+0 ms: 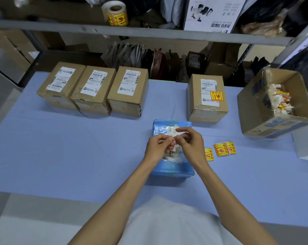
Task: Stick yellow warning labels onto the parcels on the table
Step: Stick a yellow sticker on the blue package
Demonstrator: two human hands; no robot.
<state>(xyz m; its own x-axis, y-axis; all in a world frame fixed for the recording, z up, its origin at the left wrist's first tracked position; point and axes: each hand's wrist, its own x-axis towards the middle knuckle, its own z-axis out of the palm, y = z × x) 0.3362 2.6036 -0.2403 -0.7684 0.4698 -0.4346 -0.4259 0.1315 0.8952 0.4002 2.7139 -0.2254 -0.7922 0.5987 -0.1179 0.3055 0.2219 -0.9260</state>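
Observation:
A blue plastic-wrapped parcel (172,167) lies on the table in front of me. Above it my left hand (157,145) and my right hand (189,141) meet, both pinching a small white-backed label (173,143) between fingertips; its face is hidden. Three loose yellow warning labels (220,149) lie on the cloth to the right. A brown box (207,98) behind the blue parcel carries a yellow label (217,96). Three brown boxes (94,89) stand in a row at the back left, with white shipping labels only.
An open cardboard box (277,105) with crumpled label backings stands at the right edge. A roll of yellow labels (116,13) sits on the shelf above. The table is covered with a light blue cloth (61,147).

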